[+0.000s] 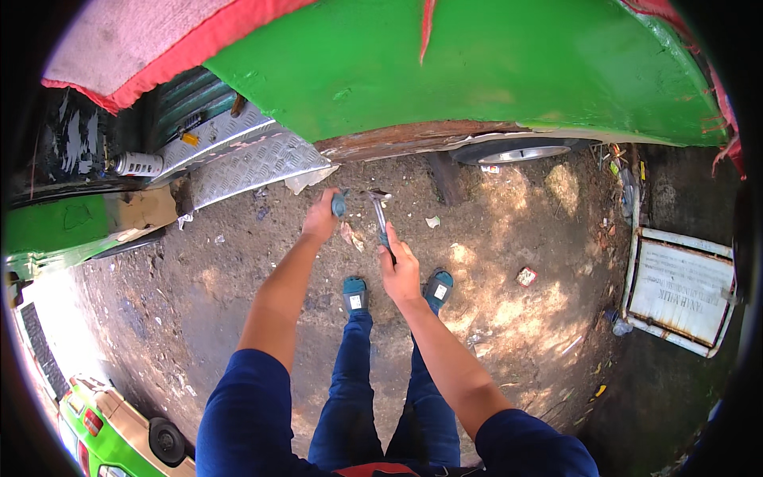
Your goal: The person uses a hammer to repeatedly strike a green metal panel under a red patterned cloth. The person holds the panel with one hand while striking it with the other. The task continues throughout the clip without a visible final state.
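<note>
My right hand (402, 272) is wrapped round the dark grip of a hammer (380, 213). The hammer's metal shaft and head point away from me, toward the green vehicle body (493, 71). Held out to the left, my left hand (319, 218) is closed on a blue-grey rounded object (339, 204), like a tool handle; its far end I cannot make out. A small gap separates that object from the hammer head. Beyond both hands runs the vehicle's brown, worn lower edge (413, 140).
A wheel (524, 151) sits under the vehicle at right. Left of my hands is a metal tread-plate step (254, 168), with a spray can (140, 164) beyond it. A white framed sign (679, 282) leans at the right. Litter dots the dirt ground (238, 302); another green vehicle (119, 433) stands lower left.
</note>
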Tool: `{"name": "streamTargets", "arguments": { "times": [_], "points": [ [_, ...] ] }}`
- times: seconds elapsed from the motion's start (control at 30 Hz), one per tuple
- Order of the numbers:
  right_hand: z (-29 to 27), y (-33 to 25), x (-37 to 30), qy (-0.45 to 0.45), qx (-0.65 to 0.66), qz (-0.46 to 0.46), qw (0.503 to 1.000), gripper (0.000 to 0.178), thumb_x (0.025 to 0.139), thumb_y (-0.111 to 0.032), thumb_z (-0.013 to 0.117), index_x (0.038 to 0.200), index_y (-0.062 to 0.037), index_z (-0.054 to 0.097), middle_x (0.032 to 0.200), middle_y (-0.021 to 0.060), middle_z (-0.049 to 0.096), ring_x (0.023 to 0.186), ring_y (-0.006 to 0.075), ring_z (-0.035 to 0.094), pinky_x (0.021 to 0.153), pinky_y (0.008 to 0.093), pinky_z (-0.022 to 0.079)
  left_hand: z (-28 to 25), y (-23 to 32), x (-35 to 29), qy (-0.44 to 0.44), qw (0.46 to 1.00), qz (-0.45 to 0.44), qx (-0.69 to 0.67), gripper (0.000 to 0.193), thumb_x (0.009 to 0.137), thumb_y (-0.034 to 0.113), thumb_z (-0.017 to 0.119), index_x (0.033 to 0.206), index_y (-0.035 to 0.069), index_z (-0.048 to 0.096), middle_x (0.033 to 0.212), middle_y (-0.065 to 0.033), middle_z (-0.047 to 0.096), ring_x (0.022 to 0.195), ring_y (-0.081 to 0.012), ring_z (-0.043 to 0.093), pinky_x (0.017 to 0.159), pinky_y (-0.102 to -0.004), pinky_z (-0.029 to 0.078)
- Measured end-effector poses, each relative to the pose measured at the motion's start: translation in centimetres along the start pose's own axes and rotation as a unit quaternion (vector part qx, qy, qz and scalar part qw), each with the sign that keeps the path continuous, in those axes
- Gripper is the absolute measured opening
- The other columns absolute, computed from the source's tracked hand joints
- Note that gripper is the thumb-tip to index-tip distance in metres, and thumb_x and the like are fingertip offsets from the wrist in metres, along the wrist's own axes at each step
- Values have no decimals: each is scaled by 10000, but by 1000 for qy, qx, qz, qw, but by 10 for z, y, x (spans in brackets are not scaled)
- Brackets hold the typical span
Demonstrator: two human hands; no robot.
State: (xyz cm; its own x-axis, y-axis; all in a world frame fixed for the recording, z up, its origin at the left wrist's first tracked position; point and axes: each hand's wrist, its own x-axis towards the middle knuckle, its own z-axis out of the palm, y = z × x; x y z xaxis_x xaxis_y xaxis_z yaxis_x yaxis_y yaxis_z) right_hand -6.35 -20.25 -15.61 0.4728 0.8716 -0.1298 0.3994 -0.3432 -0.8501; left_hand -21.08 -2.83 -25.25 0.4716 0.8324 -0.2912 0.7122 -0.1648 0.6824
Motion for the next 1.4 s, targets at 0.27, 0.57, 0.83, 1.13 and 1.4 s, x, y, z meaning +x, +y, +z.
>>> {"name": "streamTargets", "arguments": {
  "times": [0.27,0.57,0.83,1.13,1.4],
  "points": [
    [-40,-13,-34,-10,25,23,999,522,964,-85,617,1469,-139,497,880,120,616,718,220,573,694,328,490,3,25,-28,53,992,63,-93,538,771,-77,646,1238,123,469,1326,-165,585,1178,-446,565,947,-483,491],
    [-121,-28,-43,-4,-31,-18,999,499,949,-107,646,1434,-141,535,897,141,627,752,273,611,695,359,499,-21,85,-50,77,981,97,-147,564,738,-130,608,1229,106,463,1323,-153,589,1209,-417,567,991,-435,480],
    [-237,-46,-81,16,-35,-32,999,509,916,-109,674,1410,-170,568,1001,180,673,850,329,667,773,381,526,-41,171,-113,119,969,104,-190,366,881,-12,661,1181,73,470,1246,-158,632,1128,-307,627,966,-390,481],
    [-369,-76,-131,113,1,30,993,484,902,-148,686,1371,-81,584,1164,200,685,1021,308,685,884,366,518,-57,313,-157,126,946,186,-233,381,862,-12,687,1175,60,483,1236,-145,624,1131,-271,616,995,-374,470],
    [-473,-62,-168,201,60,21,977,531,851,-183,747,1346,-58,600,1207,189,686,1100,272,676,945,352,507,-47,430,-155,115,928,251,-251,383,843,-62,658,1169,49,489,1213,-158,603,1136,-254,586,1024,-373,436]
  ]
}}
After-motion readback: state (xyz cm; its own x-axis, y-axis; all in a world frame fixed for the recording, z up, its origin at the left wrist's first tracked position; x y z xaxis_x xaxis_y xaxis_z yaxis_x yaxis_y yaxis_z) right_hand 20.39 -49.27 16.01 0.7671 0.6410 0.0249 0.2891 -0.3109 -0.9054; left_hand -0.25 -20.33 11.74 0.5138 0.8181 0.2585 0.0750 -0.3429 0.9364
